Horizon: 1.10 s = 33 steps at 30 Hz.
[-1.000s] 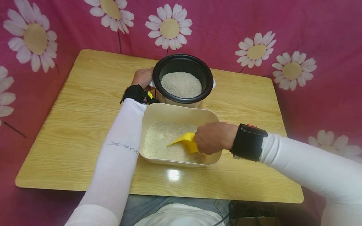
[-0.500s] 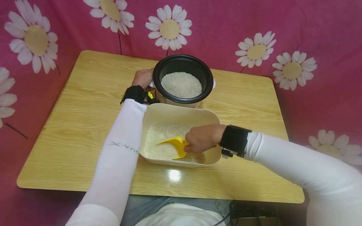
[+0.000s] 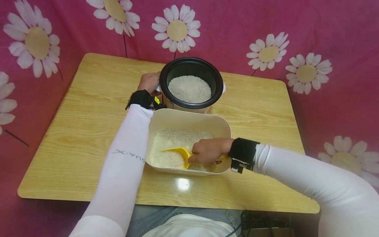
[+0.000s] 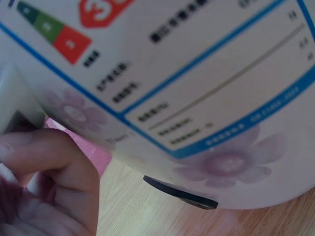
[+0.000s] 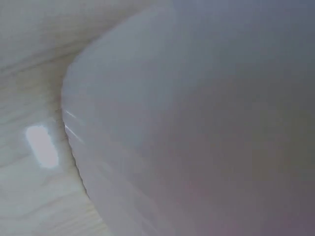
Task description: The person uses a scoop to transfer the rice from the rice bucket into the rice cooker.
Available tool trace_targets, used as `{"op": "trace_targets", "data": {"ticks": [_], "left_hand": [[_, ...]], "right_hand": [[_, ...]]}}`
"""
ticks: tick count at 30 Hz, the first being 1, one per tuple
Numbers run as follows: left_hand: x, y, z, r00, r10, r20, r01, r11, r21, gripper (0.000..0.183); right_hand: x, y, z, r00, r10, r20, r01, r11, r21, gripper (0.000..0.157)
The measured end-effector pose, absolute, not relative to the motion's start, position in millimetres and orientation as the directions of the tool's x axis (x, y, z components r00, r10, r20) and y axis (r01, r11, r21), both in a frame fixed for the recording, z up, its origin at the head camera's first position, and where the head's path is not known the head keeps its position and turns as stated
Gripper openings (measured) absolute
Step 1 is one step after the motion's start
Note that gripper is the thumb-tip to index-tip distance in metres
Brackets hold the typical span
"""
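My left hand (image 3: 149, 82) grips the white side handle (image 4: 17, 96) of a rice cooker (image 3: 190, 105), its fingers curled in the left wrist view. The cooker is lidless, with a black rim and white rice (image 3: 189, 89) inside. In front of it stands a cream plastic bin (image 3: 217, 123) with more rice (image 3: 165, 136) over its bottom. My right hand (image 3: 208, 150), inside the bin, holds a yellow scoop (image 3: 184, 153) by its handle. The scoop's bowl lies low against the rice, its mouth towards the left. Only a blurred pale surface (image 5: 128, 113) fills most of the right wrist view.
A light wooden table (image 3: 88, 115) carries both containers, the cooker near its back edge. Pink cloth (image 3: 225, 26) with daisies hangs behind and at the sides. Dark cables (image 3: 251, 223) show below the front edge, at the right.
My right hand has moved left and lower in the bin with the scoop, which now lies flatter, with rice at its mouth. The left hand and cooker have stayed in place.
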<state>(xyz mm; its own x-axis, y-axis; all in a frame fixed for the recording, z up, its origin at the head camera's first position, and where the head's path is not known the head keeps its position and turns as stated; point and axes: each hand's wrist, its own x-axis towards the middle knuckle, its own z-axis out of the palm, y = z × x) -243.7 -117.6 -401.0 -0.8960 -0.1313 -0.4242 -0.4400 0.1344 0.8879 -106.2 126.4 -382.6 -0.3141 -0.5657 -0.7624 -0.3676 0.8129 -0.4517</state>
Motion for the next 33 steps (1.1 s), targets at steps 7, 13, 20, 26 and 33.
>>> {"op": "trace_targets", "data": {"ticks": [7,13,20,26,33], "left_hand": [[-242,-118,-401,-0.894,-0.138,-0.426,-0.442,0.116,0.889,0.040],[-242,-117,-402,-0.895,-0.135,-0.424,-0.440,0.117,0.890,0.038],[-242,-116,-399,-0.897,-0.134,-0.421,-0.436,0.124,0.891,0.039],[-241,-115,-399,-0.897,-0.138,-0.421,-0.437,0.119,0.892,0.037],[-241,-116,-399,-0.889,-0.133,-0.438,-0.452,0.108,0.885,0.042]], "right_hand": [[-104,131,-384,-0.293,-0.596,-0.748,-0.324,0.797,-0.509,0.041],[-104,132,-382,-0.256,-0.593,-0.763,-0.251,0.803,-0.540,0.044],[-105,133,-380,-0.248,-0.585,-0.772,-0.190,0.811,-0.553,0.039],[-101,136,-378,-0.258,-0.589,-0.766,-0.156,0.808,-0.568,0.042],[-98,136,-371,-0.246,-0.603,-0.758,-0.103,0.794,-0.599,0.040]]}}
